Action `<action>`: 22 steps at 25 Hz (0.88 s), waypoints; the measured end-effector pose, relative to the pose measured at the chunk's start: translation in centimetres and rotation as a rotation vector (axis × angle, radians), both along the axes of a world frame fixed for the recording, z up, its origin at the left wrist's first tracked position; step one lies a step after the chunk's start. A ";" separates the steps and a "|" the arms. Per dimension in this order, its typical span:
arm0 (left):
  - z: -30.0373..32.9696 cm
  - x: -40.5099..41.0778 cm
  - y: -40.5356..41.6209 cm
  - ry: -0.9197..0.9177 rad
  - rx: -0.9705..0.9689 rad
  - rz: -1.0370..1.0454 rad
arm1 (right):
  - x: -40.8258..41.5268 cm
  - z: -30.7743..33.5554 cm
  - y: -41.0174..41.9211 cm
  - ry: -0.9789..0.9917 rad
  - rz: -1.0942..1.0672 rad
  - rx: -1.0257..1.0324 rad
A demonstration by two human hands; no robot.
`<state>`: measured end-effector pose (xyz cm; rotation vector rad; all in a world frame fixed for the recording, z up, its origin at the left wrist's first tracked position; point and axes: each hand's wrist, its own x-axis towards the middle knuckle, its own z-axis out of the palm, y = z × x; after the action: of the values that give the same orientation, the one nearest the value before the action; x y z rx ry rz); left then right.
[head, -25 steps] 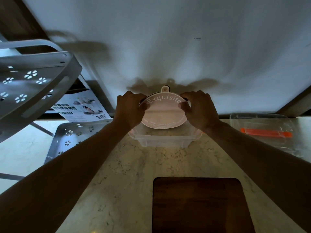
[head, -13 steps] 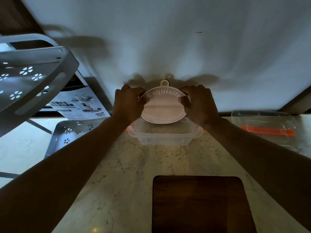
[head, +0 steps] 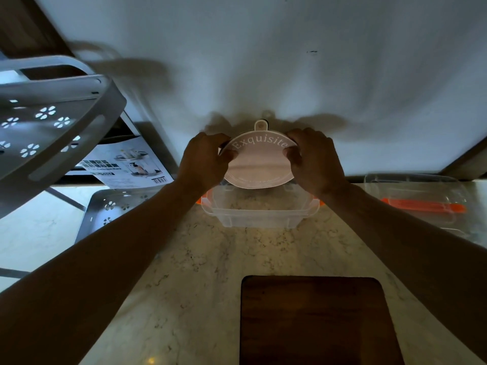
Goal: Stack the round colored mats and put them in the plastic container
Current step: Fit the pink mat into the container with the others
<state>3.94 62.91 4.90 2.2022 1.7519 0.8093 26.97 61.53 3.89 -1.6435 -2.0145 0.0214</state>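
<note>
Holding stack of mats (head: 259, 164) upright just above clear container (head: 259, 212), left hand (head: 204, 162) & right hand (head: 315, 160) fingers clamped on opposite edges, prob. to keep stack aligned for lowering in.

pink mat (head: 259, 167), clear container (head: 259, 214), marbled counter (head: 197, 272)

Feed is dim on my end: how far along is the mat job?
Stacking looks done: both hands, left hand and right hand, grip the round mats as one bundle, tilted above the open plastic container. Left: lower them in and let go. The container looks empty. Its lid seems to lie apart, to the right.
</note>
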 end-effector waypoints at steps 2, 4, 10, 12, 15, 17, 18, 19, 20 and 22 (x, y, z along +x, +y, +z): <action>-0.7 0.1 -0.4 0.046 -0.063 -0.014 | -0.1 -0.7 -0.4 -0.044 0.010 -0.053; -0.9 -0.3 -0.3 0.032 -0.091 -0.001 | -0.2 -1.0 -0.4 -0.063 0.030 -0.087; -1.1 -0.4 0.1 0.092 -0.077 -0.037 | 0.1 -1.0 -0.5 -0.063 0.012 -0.053; -1.2 -0.8 0.0 0.081 -0.064 -0.028 | 0.0 -0.8 -0.7 -0.064 0.022 -0.038; -1.1 -0.8 0.1 0.062 -0.048 -0.031 | 0.1 -0.5 -0.7 -0.016 0.053 -0.031; -1.0 -0.7 0.1 0.044 -0.025 -0.029 | 0.2 -0.5 -0.8 0.046 0.047 0.007; -1.0 -0.8 0.1 0.034 -0.012 -0.026 | 0.2 -0.5 -0.8 0.058 0.043 0.009; -1.2 -0.8 0.0 0.023 0.001 -0.022 | 0.2 -0.7 -0.7 0.051 0.045 -0.010; -1.3 -0.9 0.0 0.011 0.010 -0.014 | 0.2 -0.8 -0.5 0.030 0.052 -0.039; -1.6 -1.0 0.0 -0.011 0.005 0.003 | 0.1 -0.8 -0.2 -0.002 0.068 -0.080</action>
<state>2.98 62.90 3.30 2.1954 1.7505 0.8258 27.10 61.34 3.07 -1.6227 -2.0955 0.1267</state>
